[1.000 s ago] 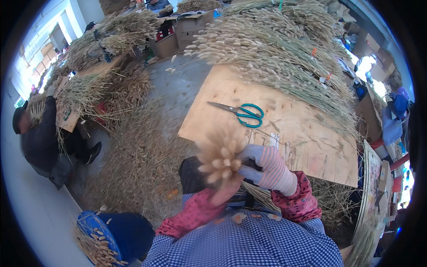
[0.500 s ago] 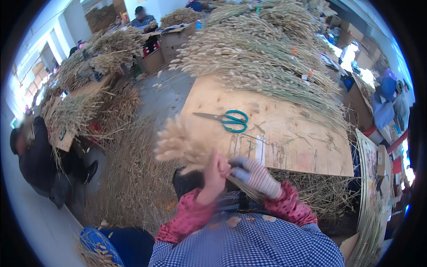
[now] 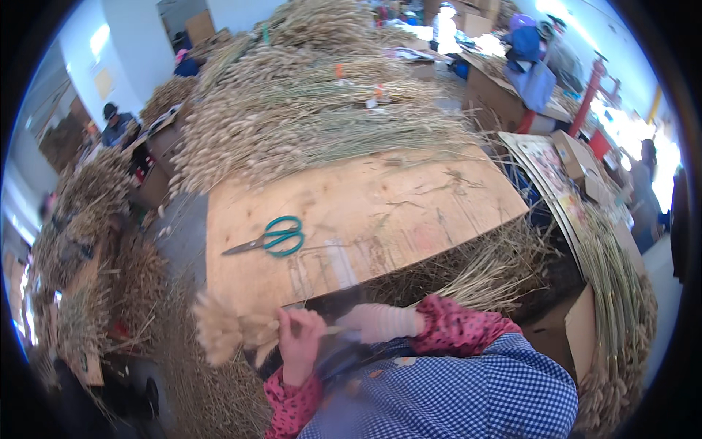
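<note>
A bunch of dried grass with fluffy, pale tan heads (image 3: 223,329) is in front of me, its heads pointing left. My bare left hand (image 3: 300,345) is closed round its stems just below the heads. My right hand (image 3: 382,323), in a pale striped glove, is beside it at the stems; motion smears its fingers, so their grip does not show. Beyond my hands, scissors with teal handles (image 3: 284,235) lie on the wooden board (image 3: 351,212), blades pointing left.
Large heaps of dried grass (image 3: 307,102) cover the board's far side. Loose stems (image 3: 486,282) lie under its near edge. To the right are a cardboard box (image 3: 578,164) and a long bundle of stems (image 3: 607,271). A person (image 3: 117,124) sits at the far left.
My view has turned to the right, so the board and scissors appear farther left. Both hands still work at the bunch, and the right hand has shifted along the stems away from the left.
</note>
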A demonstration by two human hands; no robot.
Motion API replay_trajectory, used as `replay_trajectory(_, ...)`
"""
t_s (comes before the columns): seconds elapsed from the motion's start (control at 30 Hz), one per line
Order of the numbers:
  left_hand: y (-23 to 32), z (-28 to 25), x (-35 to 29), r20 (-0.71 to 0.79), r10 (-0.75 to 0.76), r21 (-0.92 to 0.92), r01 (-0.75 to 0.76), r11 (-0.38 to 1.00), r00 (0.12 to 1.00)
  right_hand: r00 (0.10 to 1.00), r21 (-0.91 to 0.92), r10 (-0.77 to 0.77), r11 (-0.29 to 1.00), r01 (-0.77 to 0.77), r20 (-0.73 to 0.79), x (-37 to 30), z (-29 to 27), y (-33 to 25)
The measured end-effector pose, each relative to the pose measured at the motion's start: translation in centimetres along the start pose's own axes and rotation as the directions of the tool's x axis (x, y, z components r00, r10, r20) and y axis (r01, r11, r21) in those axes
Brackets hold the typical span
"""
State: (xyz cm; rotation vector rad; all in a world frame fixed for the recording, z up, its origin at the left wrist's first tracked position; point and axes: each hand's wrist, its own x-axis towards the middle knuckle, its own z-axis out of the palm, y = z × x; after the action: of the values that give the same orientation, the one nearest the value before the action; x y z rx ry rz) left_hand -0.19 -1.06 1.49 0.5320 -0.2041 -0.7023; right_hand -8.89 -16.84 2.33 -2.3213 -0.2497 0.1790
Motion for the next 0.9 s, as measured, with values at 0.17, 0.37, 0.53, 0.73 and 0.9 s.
replay_trajectory(0.17,-0.3,-2.8,-0.6,-0.037,-0.009,-0.048,0.007,0.999,0.999,0.987,0.104,0.157,0.982,-0.158,0.021,-0.1,2.7,0.6)
replay_trajectory(0.37,1.5,-3.6,1.5,-0.167,0.152,-0.064,-0.165,0.984,0.974,0.969,-0.193,0.196,0.955,-0.224,-0.153,-4.4,-2.1,2.4)
replay_trajectory(0.53,3.5,-6.4,3.9,-0.224,0.217,-0.003,-0.223,0.975,0.950,0.829,-0.299,0.541,0.775,-0.557,-0.144,-12.1,-9.0,5.2)
replay_trajectory(0.73,3.9,-14.1,4.4,0.176,0.491,0.935,-0.301,0.186,0.853,0.794,0.013,0.554,0.822,-0.570,-0.251,-22.5,-10.2,12.5)
replay_trajectory(0.9,1.1,-12.3,2.3,0.181,0.662,0.980,-0.077,-0.183,0.728,0.552,0.062,0.831,0.556,-0.829,-0.069,-23.3,-2.0,20.4)
